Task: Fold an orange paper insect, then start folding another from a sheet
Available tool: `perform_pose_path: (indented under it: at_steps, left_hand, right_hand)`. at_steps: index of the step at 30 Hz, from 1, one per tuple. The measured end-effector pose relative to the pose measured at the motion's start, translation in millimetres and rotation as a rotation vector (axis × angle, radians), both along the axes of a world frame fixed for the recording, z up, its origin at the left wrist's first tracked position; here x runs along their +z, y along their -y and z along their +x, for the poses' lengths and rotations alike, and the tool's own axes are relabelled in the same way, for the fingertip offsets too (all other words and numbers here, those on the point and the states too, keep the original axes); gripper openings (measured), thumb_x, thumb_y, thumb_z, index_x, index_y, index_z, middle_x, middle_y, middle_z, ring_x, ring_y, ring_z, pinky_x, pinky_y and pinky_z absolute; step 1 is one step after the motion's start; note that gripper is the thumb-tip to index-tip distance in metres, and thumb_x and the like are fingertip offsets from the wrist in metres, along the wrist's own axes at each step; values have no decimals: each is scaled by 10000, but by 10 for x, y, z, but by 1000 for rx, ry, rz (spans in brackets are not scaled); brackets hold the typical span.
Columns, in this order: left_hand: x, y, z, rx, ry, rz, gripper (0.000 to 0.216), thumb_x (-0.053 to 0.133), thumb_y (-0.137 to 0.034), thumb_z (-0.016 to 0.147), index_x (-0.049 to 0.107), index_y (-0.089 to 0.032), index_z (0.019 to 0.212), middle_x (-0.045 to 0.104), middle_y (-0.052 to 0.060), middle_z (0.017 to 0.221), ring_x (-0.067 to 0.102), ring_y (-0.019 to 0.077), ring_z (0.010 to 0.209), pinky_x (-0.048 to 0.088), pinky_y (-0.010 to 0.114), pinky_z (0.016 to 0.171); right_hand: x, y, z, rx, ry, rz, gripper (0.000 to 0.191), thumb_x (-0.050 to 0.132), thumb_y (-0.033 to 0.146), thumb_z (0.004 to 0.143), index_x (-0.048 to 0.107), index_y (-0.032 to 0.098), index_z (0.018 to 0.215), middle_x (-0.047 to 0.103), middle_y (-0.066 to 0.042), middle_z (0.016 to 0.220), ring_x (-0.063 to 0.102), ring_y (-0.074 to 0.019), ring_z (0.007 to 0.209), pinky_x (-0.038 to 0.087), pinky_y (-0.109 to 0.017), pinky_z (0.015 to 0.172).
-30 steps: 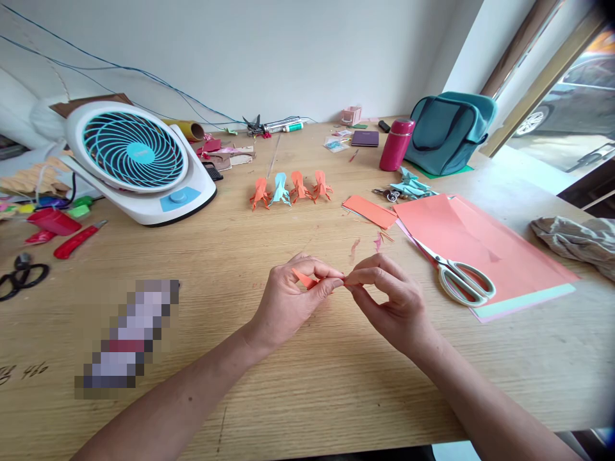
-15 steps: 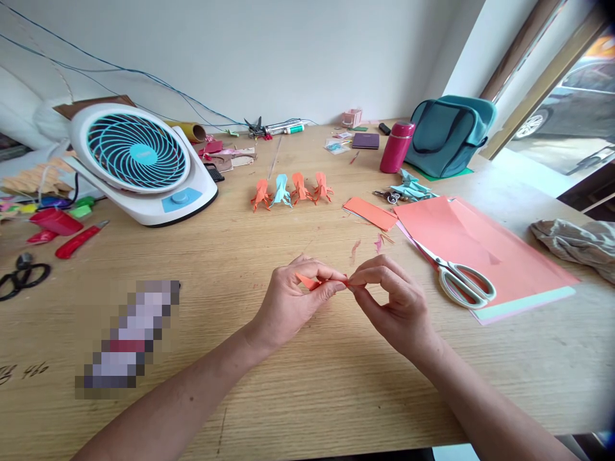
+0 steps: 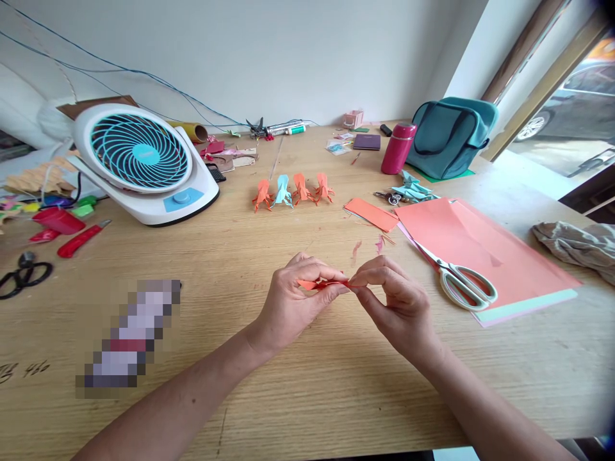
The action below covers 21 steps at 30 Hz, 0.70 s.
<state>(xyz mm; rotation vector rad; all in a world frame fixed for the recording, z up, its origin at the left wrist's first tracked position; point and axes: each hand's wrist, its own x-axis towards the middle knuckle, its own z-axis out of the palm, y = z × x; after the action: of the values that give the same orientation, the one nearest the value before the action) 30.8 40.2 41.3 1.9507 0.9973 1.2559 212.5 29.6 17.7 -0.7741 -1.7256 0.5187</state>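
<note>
A small folded piece of orange paper (image 3: 311, 283) is pinched between the thumb and fingers of my left hand (image 3: 293, 298). The thumb and forefinger of my right hand (image 3: 396, 298) close on its right end, and the fingertips of both hands meet there. Much of the paper is hidden by the fingers. Beyond my hands stands a row of several folded paper figures with thin legs, among them a light blue figure (image 3: 282, 191) and an orange figure (image 3: 323, 187). A stack of orange paper strips (image 3: 371, 214) lies right of the row.
White-handled scissors (image 3: 466, 288) rest on large orange sheets (image 3: 519, 250) at the right. Behind them are a pink bottle (image 3: 398, 150), light blue folded paper (image 3: 413, 187) and a teal bag (image 3: 449, 137). A white fan (image 3: 144, 166) and red cutter (image 3: 81, 239) are at the left.
The orange paper in my left hand has tilted, and its loose left end now shows lower and flatter. Both hands stay in nearly the same place. The whole view has shifted very slightly.
</note>
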Motion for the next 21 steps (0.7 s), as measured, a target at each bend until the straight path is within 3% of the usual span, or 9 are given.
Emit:
perform_pose_path:
  at_steps: [14, 21]
  left_hand:
    - [-24, 5, -30, 48, -148, 292, 45, 712, -186, 875, 712, -216, 841, 718, 21, 755, 554, 177, 770, 475, 326, 751]
    - [-20, 2, -34, 43, -204, 360, 83, 683, -152, 892, 684, -213, 836, 716, 12, 747, 549, 170, 754, 462, 343, 819]
  right_hand:
    - [-36, 9, -18, 39, -64, -160, 80, 607, 178, 945, 657, 229, 910, 621, -29, 820, 591, -171, 775, 506, -335, 707]
    - [-23, 29, -32, 69, -45, -127, 70, 623, 161, 939, 645, 224, 958, 625, -25, 841, 587, -166, 780, 497, -340, 719]
